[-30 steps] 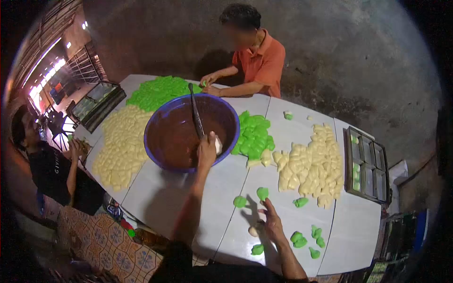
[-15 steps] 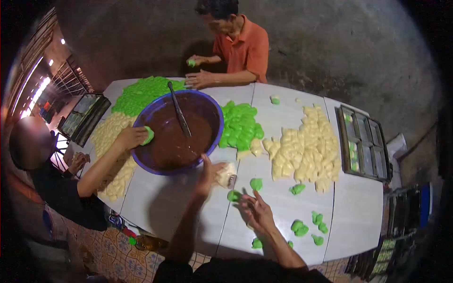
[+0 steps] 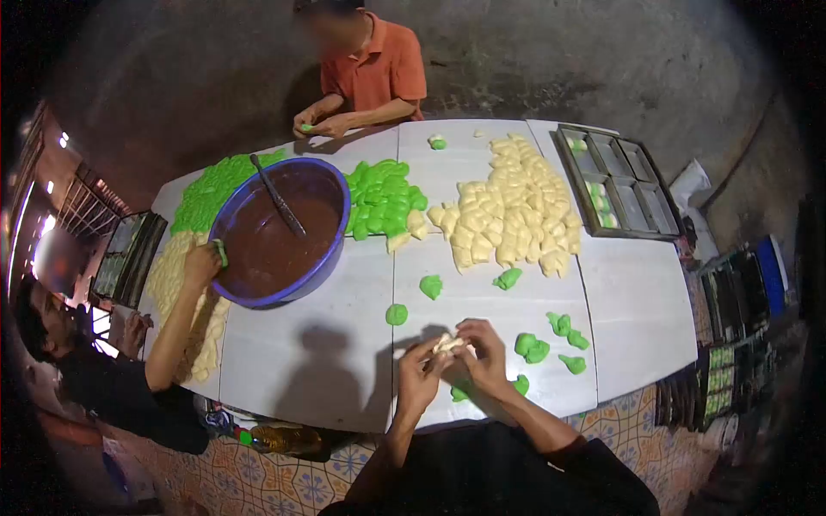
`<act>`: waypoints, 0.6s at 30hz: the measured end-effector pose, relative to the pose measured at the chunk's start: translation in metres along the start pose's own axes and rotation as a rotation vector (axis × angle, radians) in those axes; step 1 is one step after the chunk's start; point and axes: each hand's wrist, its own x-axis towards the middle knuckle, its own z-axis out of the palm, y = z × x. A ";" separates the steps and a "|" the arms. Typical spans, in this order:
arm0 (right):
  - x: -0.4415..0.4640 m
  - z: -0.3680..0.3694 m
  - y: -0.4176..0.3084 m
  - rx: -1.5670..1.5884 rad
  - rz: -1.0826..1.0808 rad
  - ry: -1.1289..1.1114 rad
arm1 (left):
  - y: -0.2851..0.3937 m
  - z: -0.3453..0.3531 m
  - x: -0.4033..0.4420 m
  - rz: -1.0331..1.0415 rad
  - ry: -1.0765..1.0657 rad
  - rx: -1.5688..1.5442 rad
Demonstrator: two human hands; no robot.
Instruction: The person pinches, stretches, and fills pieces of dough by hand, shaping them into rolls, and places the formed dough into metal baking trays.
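A small piece of cream dough (image 3: 447, 344) is pinched between the fingers of both my hands, low over the near side of the table. My left hand (image 3: 417, 378) grips it from the left and my right hand (image 3: 484, 357) from the right. Green dough pieces lie about them: a round one (image 3: 397, 315) to the left, another (image 3: 431, 286) farther off, and a larger lump (image 3: 532, 347) to the right. One green piece (image 3: 459, 394) sits partly hidden below my hands.
A blue basin (image 3: 342, 232) of brown filling with a long-handled tool (image 3: 280, 199) stands on the white-topped table (image 3: 632, 318). Behind are green dough (image 3: 379, 198) and cream dough (image 3: 516, 206). A divided metal tray (image 3: 615, 182) is at right. Two co-workers handle green dough at left and across.
My left hand has come away from the basin's side and met my right hand, bringing the cream dough between them. The view has turned. The person opposite now has both hands together on green dough.
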 end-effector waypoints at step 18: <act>-0.019 -0.020 -0.001 0.478 0.858 -0.486 | -0.025 0.003 -0.027 0.071 0.220 -0.500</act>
